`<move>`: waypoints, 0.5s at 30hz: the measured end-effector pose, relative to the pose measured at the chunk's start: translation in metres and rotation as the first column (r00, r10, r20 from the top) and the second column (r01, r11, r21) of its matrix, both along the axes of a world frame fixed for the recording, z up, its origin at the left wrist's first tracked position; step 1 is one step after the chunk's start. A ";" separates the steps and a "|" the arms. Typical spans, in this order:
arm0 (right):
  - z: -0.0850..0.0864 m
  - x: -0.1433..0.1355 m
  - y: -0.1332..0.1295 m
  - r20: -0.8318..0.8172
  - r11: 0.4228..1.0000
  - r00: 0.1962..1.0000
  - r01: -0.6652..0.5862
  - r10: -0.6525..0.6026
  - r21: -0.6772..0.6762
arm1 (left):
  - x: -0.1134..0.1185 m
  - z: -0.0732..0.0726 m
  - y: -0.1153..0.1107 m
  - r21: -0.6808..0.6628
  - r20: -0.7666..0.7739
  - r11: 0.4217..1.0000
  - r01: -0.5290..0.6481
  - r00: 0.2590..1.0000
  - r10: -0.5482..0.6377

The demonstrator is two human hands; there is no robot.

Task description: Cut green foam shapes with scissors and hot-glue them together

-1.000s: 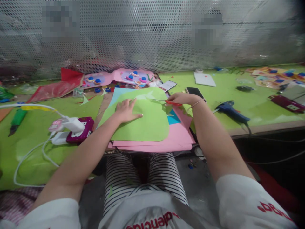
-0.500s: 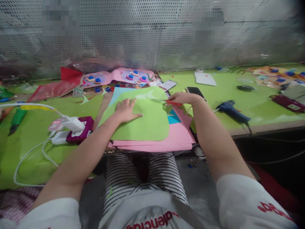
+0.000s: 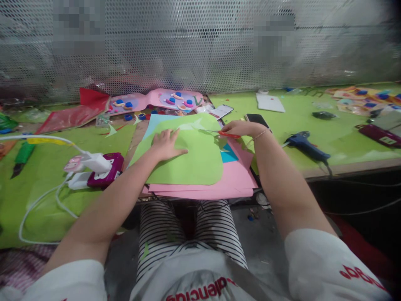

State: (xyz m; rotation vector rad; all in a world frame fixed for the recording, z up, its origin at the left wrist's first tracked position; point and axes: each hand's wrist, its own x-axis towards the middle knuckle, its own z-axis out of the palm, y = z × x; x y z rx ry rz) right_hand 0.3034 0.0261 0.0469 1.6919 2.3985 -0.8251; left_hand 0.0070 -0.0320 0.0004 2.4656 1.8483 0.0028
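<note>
My left hand lies with its fingers spread on a light green sheet with rounded corners. Red-handled scissors are gripped in my right hand, their blades pointing left over the sheet's right edge. Near the blade tips lies a pale green paper scrap. Beneath the green sheet are pink sheets, with a blue piece showing at the right and a light blue sheet at the upper left.
A purple power socket with white plugs and cables sits left. Beyond my right hand are a phone and a blue glue gun. A green-handled cutter lies far left. Pink decorated panels lie along the perforated metal wall.
</note>
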 end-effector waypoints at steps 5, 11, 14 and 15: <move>-0.001 0.000 -0.001 -0.040 1.000 0.999 0.014 -0.015 -0.016 | -0.001 -0.001 0.001 0.003 0.005 1.000 0.008 1.000 -0.008; -0.001 0.001 -0.001 -0.033 1.000 0.999 0.007 -0.007 0.003 | -0.001 -0.001 0.000 0.007 0.011 1.000 0.005 1.000 -0.005; -0.001 0.001 0.000 -0.037 1.000 0.999 0.014 -0.014 0.000 | 0.000 -0.001 0.000 0.004 0.015 1.000 0.003 1.000 -0.003; -0.001 0.001 0.000 -0.035 1.000 0.999 0.019 -0.018 0.004 | 0.000 -0.001 0.000 0.000 0.015 1.000 -0.001 1.000 0.001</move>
